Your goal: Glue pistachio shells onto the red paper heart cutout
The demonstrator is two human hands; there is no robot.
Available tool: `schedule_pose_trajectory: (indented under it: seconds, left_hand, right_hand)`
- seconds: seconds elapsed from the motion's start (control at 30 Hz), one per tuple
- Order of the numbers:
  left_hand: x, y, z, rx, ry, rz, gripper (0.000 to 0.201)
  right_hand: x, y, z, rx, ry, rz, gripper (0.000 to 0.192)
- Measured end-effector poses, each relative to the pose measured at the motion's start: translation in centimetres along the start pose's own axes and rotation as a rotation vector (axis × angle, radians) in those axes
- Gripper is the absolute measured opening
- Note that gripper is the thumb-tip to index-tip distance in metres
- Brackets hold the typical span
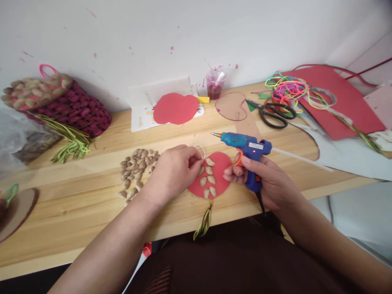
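Note:
My right hand (265, 175) is wrapped round a blue hot glue gun (245, 143), fingers by its orange trigger. A small red light glows on its body, its metal nozzle points left, and a white glue stick (301, 159) sticks out behind. My left hand (179, 169) is pinched closed at the upper left of a red paper disc (225, 179); whatever its fingertips hold is hidden. Tan, nut-like shells (211, 179) lie in two slanting columns on the disc. A white loop (200, 150) tops it, and a green-and-brown tassel (204, 222) hangs below.
Left of the disc lies a pile of loose shells (134, 169). Behind are a red paper cutout (176, 108), a cup of dark red liquid (215, 86), black-handled scissors (272, 112) and tangled neon cords (289, 87). A purple shell-covered ornament (76, 108) leans on the wall.

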State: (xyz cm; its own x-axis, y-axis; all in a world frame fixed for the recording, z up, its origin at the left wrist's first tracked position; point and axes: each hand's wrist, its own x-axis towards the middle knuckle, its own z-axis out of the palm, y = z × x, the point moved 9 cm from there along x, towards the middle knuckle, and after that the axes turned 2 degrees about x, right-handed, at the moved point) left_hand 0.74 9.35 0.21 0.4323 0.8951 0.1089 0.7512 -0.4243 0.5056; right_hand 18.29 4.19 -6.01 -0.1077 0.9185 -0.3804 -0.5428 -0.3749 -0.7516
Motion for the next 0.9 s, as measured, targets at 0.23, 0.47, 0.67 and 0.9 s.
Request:
schedule_pose_trajectory:
  seconds: [0.23, 0.47, 0.67, 0.9]
  left_hand:
    - [0.0, -0.1, 0.1, -0.004, -0.005, -0.030, 0.009]
    - [0.1, 2.1, -0.7, -0.003, 0.053, 0.283, 0.013]
    - [0.2, 3.9, 0.6, 0.162, -0.056, 0.481, 0.019]
    - [1.0, 4.8, 1.2, 0.288, -0.145, 0.548, 0.020]
  right_hand:
    - [0.0, -0.1, 0.2, -0.016, -0.002, -0.002, 0.018]
    - [-0.1, -0.2, 0.0, 0.010, 0.016, -0.009, 0.019]
    - [0.1, -0.2, 0.2, 0.048, 0.010, -0.013, 0.020]
    - [-0.1, -0.2, 0.3, 0.053, 0.006, -0.020, 0.023]
